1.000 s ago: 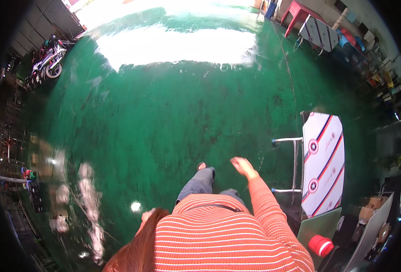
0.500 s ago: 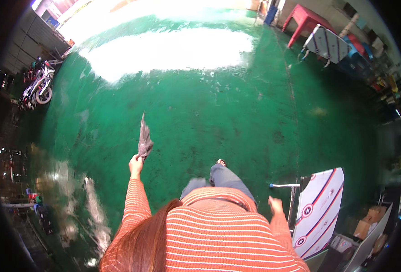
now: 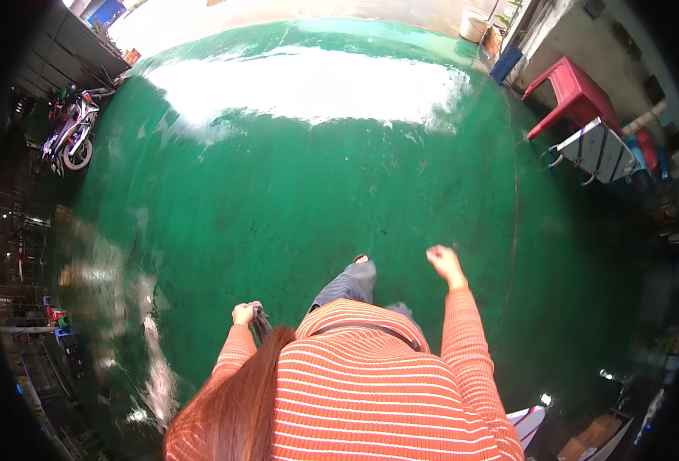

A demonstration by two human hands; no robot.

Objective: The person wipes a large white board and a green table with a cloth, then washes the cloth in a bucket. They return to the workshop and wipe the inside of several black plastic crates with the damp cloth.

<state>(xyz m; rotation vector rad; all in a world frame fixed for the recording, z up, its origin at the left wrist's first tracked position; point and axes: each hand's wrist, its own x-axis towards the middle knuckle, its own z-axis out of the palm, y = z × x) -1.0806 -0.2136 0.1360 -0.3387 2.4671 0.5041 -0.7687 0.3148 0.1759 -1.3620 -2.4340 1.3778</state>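
Observation:
My left hand [image 3: 243, 313] hangs low at my left side, its fingers closed around a crumpled grey cloth [image 3: 261, 323]. Part of the cloth is hidden behind the long hair beside it. Out in front of me on the right, my right hand [image 3: 446, 266] is raised over the green floor [image 3: 293, 207] with its fingers loosely curled. Nothing shows in that hand, and it touches nothing. My legs are in mid-stride below, one foot [image 3: 361, 259] forward.
A red plastic table [image 3: 581, 92] stands at the far right, with a folding table [image 3: 599, 150] by it. Another patterned board [image 3: 527, 425] shows low on the right, near cardboard boxes [image 3: 591, 438]. A motorbike [image 3: 72, 138] is parked at the left. Bright glare [image 3: 309, 84] covers the floor ahead.
I have walked forward; the near patterned folding table has slid back out of most of the view. My left hand swung back with the cloth, and my right hand swung forward.

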